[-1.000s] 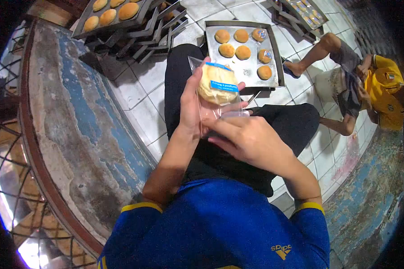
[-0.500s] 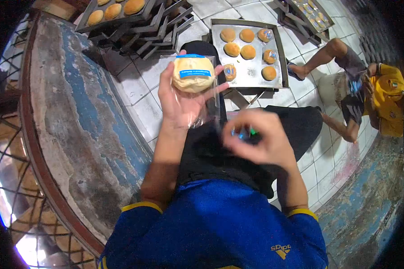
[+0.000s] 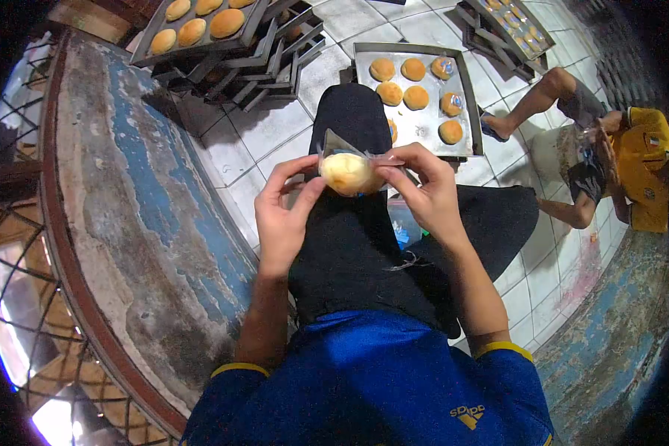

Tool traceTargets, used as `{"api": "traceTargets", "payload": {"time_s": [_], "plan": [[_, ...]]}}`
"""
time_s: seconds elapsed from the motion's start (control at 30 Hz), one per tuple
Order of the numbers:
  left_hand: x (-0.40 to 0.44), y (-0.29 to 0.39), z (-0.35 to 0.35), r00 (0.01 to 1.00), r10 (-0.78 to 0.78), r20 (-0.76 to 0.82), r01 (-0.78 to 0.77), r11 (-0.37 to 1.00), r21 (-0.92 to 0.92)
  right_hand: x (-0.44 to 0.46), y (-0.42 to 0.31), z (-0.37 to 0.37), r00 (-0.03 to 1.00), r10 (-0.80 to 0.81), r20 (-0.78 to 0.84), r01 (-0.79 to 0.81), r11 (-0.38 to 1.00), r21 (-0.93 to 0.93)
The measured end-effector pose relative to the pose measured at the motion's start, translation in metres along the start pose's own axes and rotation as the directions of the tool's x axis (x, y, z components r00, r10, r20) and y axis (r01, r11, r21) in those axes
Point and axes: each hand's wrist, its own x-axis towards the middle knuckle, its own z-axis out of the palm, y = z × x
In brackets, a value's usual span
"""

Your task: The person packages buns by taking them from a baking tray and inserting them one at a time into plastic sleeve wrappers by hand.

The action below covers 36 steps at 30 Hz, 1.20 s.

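A pale bun in a clear plastic bag [image 3: 346, 174] is held up above my lap, between my two hands. At its left side, my left hand [image 3: 284, 217] pinches the bag's edge between thumb and fingers. My right hand [image 3: 430, 195] grips the bag's other side, where the plastic is gathered. The bun's pale face is towards me, and a bit of blue shows at its lower edge. Below my right hand, a clear plastic packet [image 3: 403, 229] with blue and green bits lies on my lap, partly hidden.
Ahead on the tiled floor is a metal tray [image 3: 464, 93] of buns, some of them bagged. Stacked trays [image 3: 267, 63] with buns stand at the upper left, another stack [image 3: 498, 44] at the upper right. A person in a yellow shirt [image 3: 644, 167] sits at right.
My right hand has come up from my lap to the bag. The bagged bun has moved down and turned, its blue label no longer facing me. My left hand now pinches its edge.
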Motion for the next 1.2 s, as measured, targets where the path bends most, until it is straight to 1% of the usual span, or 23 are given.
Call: {"api": "traceTargets", "payload": {"time_s": [0.03,0.17,0.23,0.27,0.3,0.37,0.43,0.5,0.53,0.57,0.6,0.63,0.7,0.77,0.83,0.9,0.93,0.97,1.03,1.07,1.1,1.17,1.2], "plan": [[-0.002,0.001,-0.001,0.999,0.033,0.042,-0.038,0.993,0.114,-0.003,0.000,0.001,0.999,0.039,0.003,-0.039,0.999,0.020],[0.016,0.000,0.002,0.995,0.079,0.063,-0.088,0.986,0.145,0.002,-0.005,-0.001,0.998,0.055,-0.002,-0.055,0.998,-0.005],[0.015,0.008,-0.004,0.996,0.053,0.074,-0.061,0.993,0.103,-0.001,-0.008,-0.006,0.983,0.184,-0.012,-0.182,0.979,0.096],[0.015,0.012,-0.009,0.996,0.034,0.077,-0.039,0.997,0.063,-0.004,-0.014,-0.013,0.961,0.278,0.003,-0.269,0.926,0.263],[0.014,0.012,-0.014,0.997,0.032,0.077,-0.037,0.997,0.065,-0.007,-0.024,-0.020,0.932,0.362,-0.004,-0.351,0.906,0.238],[0.008,0.012,-0.022,0.970,-0.187,0.158,0.212,0.964,-0.160,-0.007,-0.024,-0.027,0.866,0.494,0.073,-0.496,0.832,0.248],[0.010,-0.003,-0.025,0.954,-0.242,0.176,0.269,0.952,-0.149,-0.011,-0.004,-0.021,0.905,0.425,0.000,-0.414,0.884,0.217],[0.010,-0.010,-0.027,0.972,0.072,0.226,-0.054,0.995,-0.083,-0.017,0.016,-0.018,0.935,0.350,-0.062,-0.334,0.925,0.183],[0.003,-0.003,-0.031,0.973,0.022,0.231,-0.032,0.999,0.039,-0.025,0.021,-0.022,0.984,0.168,-0.059,-0.166,0.985,0.041],[-0.005,-0.008,-0.033,0.973,0.009,0.230,-0.019,0.999,0.042,-0.033,0.025,-0.024,0.999,-0.017,-0.031,0.014,0.995,-0.100],[-0.012,-0.019,-0.034,0.971,-0.041,0.234,0.036,0.999,0.026,-0.041,0.023,-0.020,0.992,0.113,-0.049,-0.117,0.988,-0.102],[-0.018,-0.032,-0.035,0.967,-0.085,0.239,0.086,0.996,0.008,-0.044,0.022,-0.017,0.997,0.076,-0.019,-0.078,0.988,-0.134],[-0.028,-0.056,-0.035,0.961,-0.170,0.216,0.176,0.984,-0.006,-0.059,0.037,-0.012,0.950,0.313,-0.013,-0.313,0.946,-0.087],[-0.037,-0.068,-0.036,0.893,-0.409,0.187,0.412,0.911,0.023,-0.064,0.043,-0.014,0.904,0.425,0.055,-0.416,0.902,-0.119],[-0.033,-0.073,-0.035,0.889,-0.421,0.181,0.419,0.906,0.052,-0.059,0.048,-0.017,0.847,0.519,0.113,-0.500,0.851,-0.161],[-0.026,-0.079,-0.039,0.856,-0.457,0.244,0.455,0.888,0.068,-0.049,0.060,-0.019,0.723,0.615,0.315,-0.664,0.744,0.071],[-0.023,-0.080,-0.038,0.856,-0.456,0.245,0.453,0.889,0.068,-0.047,0.061,-0.020,0.654,0.627,0.422,-0.737,0.654,0.170],[-0.019,-0.080,-0.038,0.856,-0.450,0.256,0.451,0.891,0.059,-0.045,0.060,-0.021,0.657,0.625,0.422,-0.734,0.657,0.171],[-0.013,-0.074,-0.033,0.857,-0.442,0.265,0.444,0.894,0.053,-0.035,0.050,-0.026,0.729,0.454,0.512,-0.559,0.826,0.064],[-0.013,-0.070,-0.030,0.901,-0.371,0.227,0.364,0.929,0.072,-0.035,0.048,-0.028,0.763,0.359,0.537,-0.515,0.840,0.170],[-0.011,-0.068,-0.027,0.936,-0.296,0.192,0.282,0.955,0.095,-0.033,0.048,-0.036,0.780,0.265,0.567,-0.377,0.922,0.086],[-0.005,-0.078,-0.021,0.949,-0.261,0.176,0.242,0.963,0.118,-0.025,0.029,-0.050,0.638,0.489,0.595,-0.654,0.752,0.082],[-0.002,-0.075,-0.016,0.960,-0.251,0.124,0.222,0.953,0.207,-0.026,0.030,-0.060,0.680,0.484,0.551,-0.659,0.733,0.169]]}}
